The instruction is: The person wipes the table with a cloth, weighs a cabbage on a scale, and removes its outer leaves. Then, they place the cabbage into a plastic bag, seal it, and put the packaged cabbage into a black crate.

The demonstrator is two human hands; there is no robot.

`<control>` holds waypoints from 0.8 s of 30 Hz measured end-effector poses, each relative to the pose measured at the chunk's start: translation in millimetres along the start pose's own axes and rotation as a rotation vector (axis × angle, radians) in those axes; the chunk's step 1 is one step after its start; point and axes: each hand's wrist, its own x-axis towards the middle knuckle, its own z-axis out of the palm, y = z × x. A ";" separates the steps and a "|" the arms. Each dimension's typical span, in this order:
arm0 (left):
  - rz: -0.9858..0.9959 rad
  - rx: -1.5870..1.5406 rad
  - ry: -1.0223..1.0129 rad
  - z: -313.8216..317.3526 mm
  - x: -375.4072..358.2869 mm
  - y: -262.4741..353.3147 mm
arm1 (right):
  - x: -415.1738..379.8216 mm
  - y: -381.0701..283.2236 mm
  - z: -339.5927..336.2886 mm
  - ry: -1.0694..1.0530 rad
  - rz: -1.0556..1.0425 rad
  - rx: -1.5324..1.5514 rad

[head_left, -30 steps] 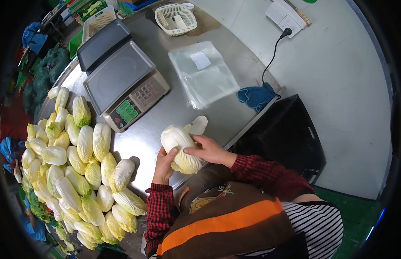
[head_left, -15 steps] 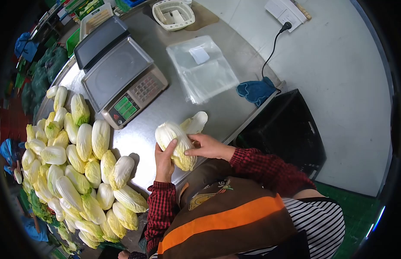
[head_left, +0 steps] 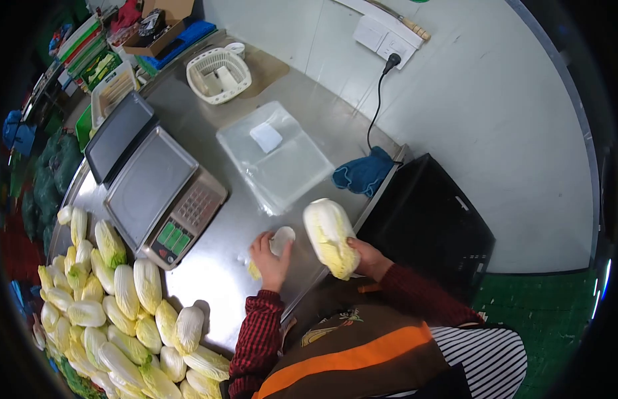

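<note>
Shiny worktop (head_left: 209, 276) lay under the left hand (head_left: 271, 263), whose fingers partly covered 1 leaf (head_left: 282, 238), grip unclear; the right hand (head_left: 371, 259) had fingers clamped on 1 cabbage (head_left: 327, 229).

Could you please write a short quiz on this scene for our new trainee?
1. Which hand holds a cabbage?
2. True or false: a loose leaf is at the left hand.
3. What lies between the bags and the black box?
A) the basket
B) a blue cloth
C) the scale

Key:
1. The right hand
2. True
3. B
</note>
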 end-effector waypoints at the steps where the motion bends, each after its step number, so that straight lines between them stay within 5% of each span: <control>1: 0.195 0.490 0.054 -4.2 2.0 -3.1 | -12.7 -12.4 -3.7 0.044 -0.020 -0.058; 2: 0.398 0.979 0.111 -8.8 4.6 -6.1 | -23.9 -25.2 -6.4 0.085 -0.041 -0.117; 6: 0.427 0.858 0.037 -31.8 5.7 -31.2 | -43.3 -51.7 8.3 0.245 -0.198 -0.199; 9: 0.259 0.724 0.076 -40.9 17.3 -28.0 | -33.1 -63.7 6.0 0.187 -0.204 -0.171; 11: -0.125 0.354 0.197 -41.4 32.3 -21.7 | -19.1 -65.8 -4.4 0.229 -0.180 -0.187; 14: -0.025 0.835 0.367 -60.2 62.6 -11.7 | -11.8 -70.6 -7.8 0.266 -0.137 -0.204; 16: 0.142 1.146 0.726 -42.2 80.7 33.8 | -8.2 -75.5 -5.4 0.255 -0.115 -0.206; 18: 0.515 0.790 0.542 -24.6 113.2 37.6 | -7.3 -77.1 -0.5 0.173 -0.140 -0.165; 20: 0.500 0.488 0.251 22.7 145.8 54.9 | -5.3 -81.0 -6.0 0.182 -0.130 -0.204; 24: 0.545 0.696 0.016 72.2 208.6 30.8 | -9.2 -100.9 9.2 0.227 -0.132 -0.406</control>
